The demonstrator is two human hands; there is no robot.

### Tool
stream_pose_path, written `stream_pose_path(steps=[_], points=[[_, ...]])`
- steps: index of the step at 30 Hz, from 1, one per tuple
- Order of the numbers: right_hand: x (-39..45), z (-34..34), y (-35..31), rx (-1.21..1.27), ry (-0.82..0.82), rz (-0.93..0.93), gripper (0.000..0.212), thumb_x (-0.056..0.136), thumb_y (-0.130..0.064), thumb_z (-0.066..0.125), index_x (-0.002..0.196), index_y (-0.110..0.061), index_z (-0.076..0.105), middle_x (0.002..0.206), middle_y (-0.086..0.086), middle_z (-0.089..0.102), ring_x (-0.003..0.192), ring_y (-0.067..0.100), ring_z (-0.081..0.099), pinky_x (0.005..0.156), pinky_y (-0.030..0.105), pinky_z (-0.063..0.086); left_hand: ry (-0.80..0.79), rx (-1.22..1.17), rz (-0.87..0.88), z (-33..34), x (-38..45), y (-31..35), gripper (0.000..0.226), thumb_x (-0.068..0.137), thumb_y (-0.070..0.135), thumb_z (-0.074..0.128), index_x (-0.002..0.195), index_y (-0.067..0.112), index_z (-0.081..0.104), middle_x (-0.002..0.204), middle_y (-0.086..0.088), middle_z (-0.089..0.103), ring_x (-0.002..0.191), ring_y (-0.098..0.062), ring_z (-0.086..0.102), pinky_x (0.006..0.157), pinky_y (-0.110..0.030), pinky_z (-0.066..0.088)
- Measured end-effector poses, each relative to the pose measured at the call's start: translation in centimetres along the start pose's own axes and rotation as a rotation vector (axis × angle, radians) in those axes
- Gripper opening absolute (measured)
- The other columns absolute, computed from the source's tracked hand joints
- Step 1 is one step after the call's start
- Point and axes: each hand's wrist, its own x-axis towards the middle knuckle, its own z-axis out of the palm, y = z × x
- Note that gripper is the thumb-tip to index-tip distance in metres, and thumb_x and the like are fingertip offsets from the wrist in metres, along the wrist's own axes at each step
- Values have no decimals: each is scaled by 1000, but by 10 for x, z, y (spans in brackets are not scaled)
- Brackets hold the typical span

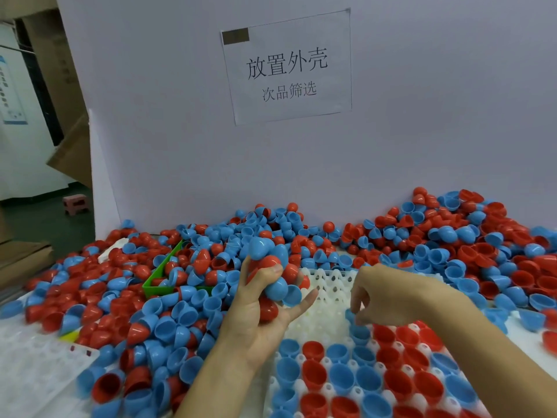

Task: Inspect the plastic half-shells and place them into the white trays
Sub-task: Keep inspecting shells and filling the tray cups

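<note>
My left hand (256, 309) grips a bunch of several red and blue half-shells (272, 267), held up above the far part of the white tray (328, 285). My right hand (388, 297) pinches a blue half-shell (352, 318) with its fingertips, low over the tray at the edge of the filled rows. The tray's near rows hold red and blue half-shells (361, 378), open side up. Its far pockets show bare white.
Loose red and blue half-shells (144, 315) lie heaped across the table to the left, back and right. A green bin (156, 276) sits half buried in the heap. Another white tray (33, 366) lies at the front left. A white board (391, 146) with a paper sign stands behind.
</note>
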Motion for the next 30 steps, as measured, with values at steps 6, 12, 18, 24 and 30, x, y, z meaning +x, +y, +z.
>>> stream_pose_path(steps=[6,12,18,24,30], points=[[-1,-18,-22,161,212,-220,20,95,-38,61,109,-30,73,96,-18,67,80,-2,61,70,12,45,-66,35,-8,1,-2,-2,57,62,5,81,115,21,69,107,-16,69,96,-31,70,81,-55,55],[-7,-16,-35,233,215,-266,25,94,-28,55,113,-26,71,93,-18,64,84,2,64,80,24,57,-83,72,1,2,-3,-2,76,60,7,80,133,16,58,118,-21,64,97,-32,70,76,-48,57],[-2,-10,-38,487,92,-233,28,97,-32,55,100,-11,74,89,1,77,79,13,74,71,29,62,-120,101,-2,2,-4,-5,72,64,8,79,133,17,57,113,-20,64,98,-30,69,80,-50,56],[7,3,-47,801,114,-57,14,84,-19,75,89,-6,76,81,6,76,69,9,71,69,21,60,-116,141,-22,-1,-4,-9,54,63,8,80,114,21,67,104,-17,67,91,-29,71,75,-49,56],[5,-1,-49,834,190,27,7,89,-16,72,83,-18,75,65,-5,74,58,1,69,53,11,51,-45,24,-36,-2,0,-5,73,60,6,81,128,18,58,112,-21,69,100,-34,71,75,-55,56]])
